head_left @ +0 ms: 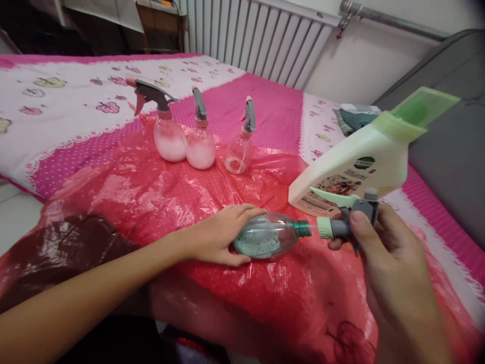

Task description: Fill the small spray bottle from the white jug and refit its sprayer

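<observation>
My left hand (217,233) is wrapped round a small clear spray bottle (267,235) that lies on its side on the red plastic sheet (132,192); the bottle holds some teal liquid and its green threaded neck points right. My right hand (373,237) grips a grey spray head (346,215) with a pale green trigger and collar, held just off the bottle's neck, with a thin tube running into the bottle. A white detergent bottle (364,167) with a green cap stands tilted right behind the spray head.
Three small spray bottles (168,134) (200,141) (240,146) with grey heads stand in a row further back on the sheet, two holding whitish liquid. The sheet covers a pink bed. A radiator (261,35) lines the back wall; a grey sofa (447,126) is at right.
</observation>
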The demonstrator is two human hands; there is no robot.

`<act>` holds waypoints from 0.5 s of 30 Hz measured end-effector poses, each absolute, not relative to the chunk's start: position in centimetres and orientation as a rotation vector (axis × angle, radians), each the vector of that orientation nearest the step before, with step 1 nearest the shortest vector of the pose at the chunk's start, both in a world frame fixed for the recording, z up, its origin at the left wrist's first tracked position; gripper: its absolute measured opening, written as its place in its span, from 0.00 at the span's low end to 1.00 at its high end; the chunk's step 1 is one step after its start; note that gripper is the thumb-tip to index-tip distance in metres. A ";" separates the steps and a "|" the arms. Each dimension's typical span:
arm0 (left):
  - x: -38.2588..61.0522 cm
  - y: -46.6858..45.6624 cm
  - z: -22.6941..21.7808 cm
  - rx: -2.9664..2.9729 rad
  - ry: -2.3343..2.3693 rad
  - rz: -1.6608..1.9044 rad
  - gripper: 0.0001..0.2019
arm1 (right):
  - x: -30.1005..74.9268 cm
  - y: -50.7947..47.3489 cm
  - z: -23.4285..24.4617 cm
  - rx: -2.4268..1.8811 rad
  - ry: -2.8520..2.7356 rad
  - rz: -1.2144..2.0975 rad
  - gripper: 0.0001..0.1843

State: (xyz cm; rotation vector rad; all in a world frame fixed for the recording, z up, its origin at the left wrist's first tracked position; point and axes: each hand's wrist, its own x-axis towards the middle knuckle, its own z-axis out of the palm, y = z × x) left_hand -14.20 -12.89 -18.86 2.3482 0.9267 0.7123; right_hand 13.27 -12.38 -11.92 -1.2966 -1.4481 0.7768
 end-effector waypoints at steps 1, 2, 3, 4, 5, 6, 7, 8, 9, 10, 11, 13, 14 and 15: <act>-14.2 -12.9 -18.8 2.347 0.934 0.709 0.44 | 13.2 -12.4 -11.8 -1.317 -1.463 0.744 0.15; -14.2 -12.9 -18.8 2.348 0.937 0.708 0.44 | 13.2 -12.5 -11.7 -1.331 -1.479 0.710 0.15; -14.2 -12.9 -18.8 2.351 0.935 0.711 0.44 | 13.2 -12.6 -11.7 -1.340 -1.498 0.680 0.15; -14.2 -12.9 -18.8 2.354 0.930 0.715 0.44 | 13.2 -12.6 -11.6 -1.344 -1.516 0.662 0.15; -14.2 -12.9 -18.8 2.355 0.924 0.717 0.43 | 13.2 -12.6 -11.5 -1.335 -1.526 0.659 0.15; -14.2 -12.9 -18.8 2.356 0.919 0.719 0.44 | 13.2 -12.7 -11.5 -1.318 -1.523 0.675 0.14; -14.2 -12.9 -18.9 2.358 0.914 0.722 0.44 | 13.2 -12.6 -11.5 -1.301 -1.513 0.701 0.14; -14.2 -12.9 -18.9 2.358 0.911 0.725 0.44 | 13.3 -12.6 -11.5 -1.285 -1.496 0.726 0.14; -14.2 -12.9 -18.9 2.355 0.910 0.729 0.44 | 13.3 -12.5 -11.6 -1.277 -1.475 0.744 0.13; -14.2 -12.9 -18.9 2.352 0.910 0.732 0.44 | 13.3 -12.5 -11.6 -1.278 -1.458 0.745 0.14; -14.2 -12.9 -18.9 2.347 0.910 0.733 0.44 | 13.4 -12.5 -11.6 -1.288 -1.452 0.723 0.14; -14.2 -12.9 -18.8 2.341 0.913 0.728 0.44 | 13.4 -12.5 -11.6 -1.327 -1.488 0.648 0.14; -14.2 -12.9 -18.8 2.340 0.916 0.723 0.44 | 13.4 -12.5 -11.6 -1.341 -1.516 0.622 0.14; -14.2 -12.9 -18.7 2.341 0.915 0.719 0.44 | 13.4 -12.5 -11.6 -1.343 -1.544 0.616 0.14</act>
